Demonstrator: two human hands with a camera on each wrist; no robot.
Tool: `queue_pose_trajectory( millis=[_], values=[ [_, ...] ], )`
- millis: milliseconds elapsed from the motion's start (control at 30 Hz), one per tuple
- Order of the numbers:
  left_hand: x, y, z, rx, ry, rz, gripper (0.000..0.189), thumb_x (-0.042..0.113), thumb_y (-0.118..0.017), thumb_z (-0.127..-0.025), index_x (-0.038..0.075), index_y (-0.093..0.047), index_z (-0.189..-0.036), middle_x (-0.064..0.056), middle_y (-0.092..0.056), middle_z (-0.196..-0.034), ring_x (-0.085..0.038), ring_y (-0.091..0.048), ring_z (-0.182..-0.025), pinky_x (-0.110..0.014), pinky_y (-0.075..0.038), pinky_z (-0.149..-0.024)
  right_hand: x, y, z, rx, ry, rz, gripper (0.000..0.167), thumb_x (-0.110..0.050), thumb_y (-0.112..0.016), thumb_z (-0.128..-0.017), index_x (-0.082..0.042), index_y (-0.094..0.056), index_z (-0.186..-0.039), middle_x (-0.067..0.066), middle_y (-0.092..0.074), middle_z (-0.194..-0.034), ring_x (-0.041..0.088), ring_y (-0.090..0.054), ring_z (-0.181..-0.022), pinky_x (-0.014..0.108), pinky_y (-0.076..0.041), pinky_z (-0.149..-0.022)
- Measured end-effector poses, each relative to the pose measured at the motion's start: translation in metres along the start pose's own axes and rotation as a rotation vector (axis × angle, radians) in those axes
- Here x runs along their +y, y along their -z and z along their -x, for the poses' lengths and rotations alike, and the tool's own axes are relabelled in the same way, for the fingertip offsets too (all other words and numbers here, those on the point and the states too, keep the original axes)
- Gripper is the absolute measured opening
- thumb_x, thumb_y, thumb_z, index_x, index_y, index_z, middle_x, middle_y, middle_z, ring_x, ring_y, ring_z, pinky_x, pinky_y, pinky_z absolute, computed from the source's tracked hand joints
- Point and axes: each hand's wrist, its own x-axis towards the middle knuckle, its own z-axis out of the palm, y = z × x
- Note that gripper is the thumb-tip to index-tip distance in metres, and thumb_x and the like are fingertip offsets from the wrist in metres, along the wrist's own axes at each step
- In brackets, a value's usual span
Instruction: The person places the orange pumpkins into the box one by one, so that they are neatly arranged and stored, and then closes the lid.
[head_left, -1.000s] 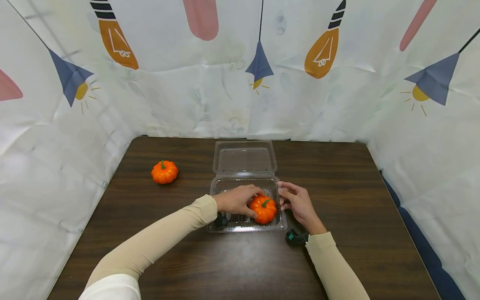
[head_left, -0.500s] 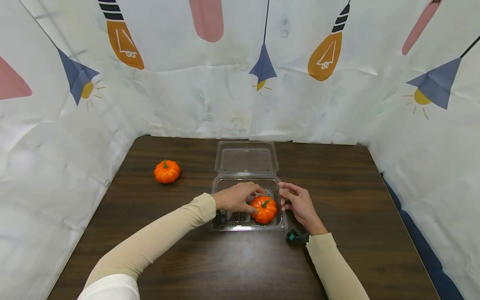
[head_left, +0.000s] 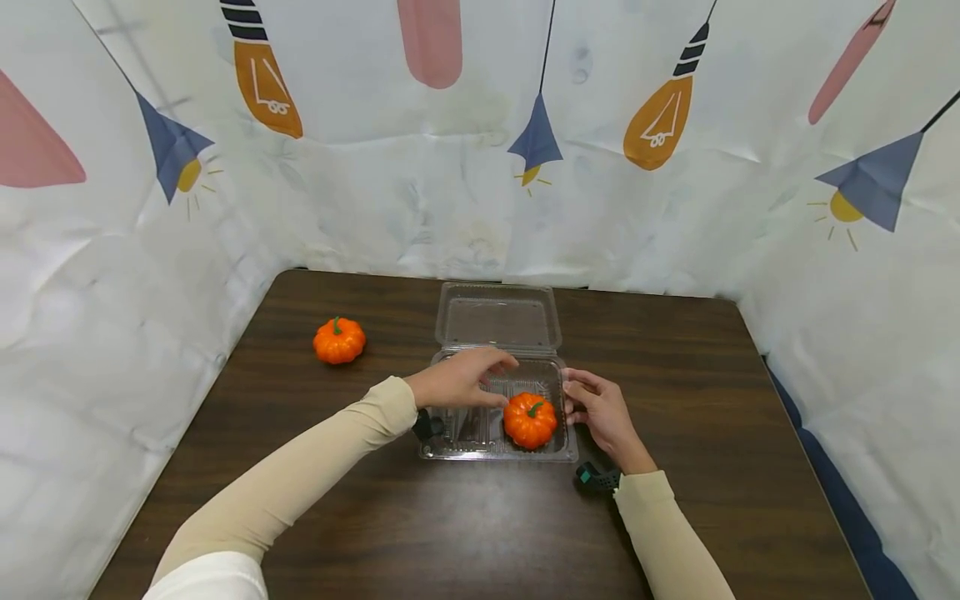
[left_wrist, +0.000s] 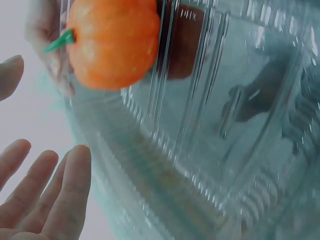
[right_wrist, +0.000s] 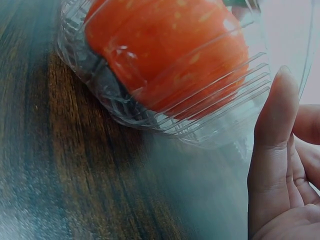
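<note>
A small orange toy pumpkin with a green stem lies in the right part of a clear plastic clamshell container, whose lid is folded back. Over the container's left part is my left hand, its fingers spread and nothing between them. In the left wrist view, a gap separates those fingertips from the pumpkin. My right hand holds the container's right rim with thumb and fingers. From the right wrist, the thumb shows at the clear side wall, with the pumpkin behind the plastic.
A second orange pumpkin sits on the dark wooden table, left of the container. A patterned white curtain encloses the table's back and sides. Dark straps with small devices are at both wrists.
My left hand has let go of the pumpkin and drawn back up and to the left. The pumpkin stays in the container, and my right hand keeps its place at the rim.
</note>
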Motion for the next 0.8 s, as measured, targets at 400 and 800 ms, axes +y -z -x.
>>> queue_pose_trajectory(
  millis=[400,800],
  values=[
    [-0.011,0.029,0.027,0.102,0.033,0.043,0.062,0.023,-0.078,-0.094,0.006,-0.052,-0.147,-0.017,-0.056,-0.148,-0.033,-0.061,-0.133,-0.041,-0.06,-0.102,0.0,-0.002,0.0,0.012,-0.009,-0.002,0.044,-0.014,-0.063,-0.103,0.004,-0.055,-0.143,-0.006,-0.068,-0.08,0.01,-0.059,-0.061,0.023,-0.058,-0.053],
    [-0.023,0.053,0.058,0.214,0.097,0.083,0.062,0.025,-0.079,-0.093,0.009,-0.052,-0.147,-0.013,-0.057,-0.148,-0.033,-0.062,-0.131,-0.043,-0.059,-0.103,-0.002,-0.004,0.002,0.015,-0.014,0.015,0.043,-0.016,-0.062,-0.104,0.003,-0.056,-0.143,-0.006,-0.067,-0.081,0.011,-0.059,-0.063,0.022,-0.058,-0.055]
  ],
)
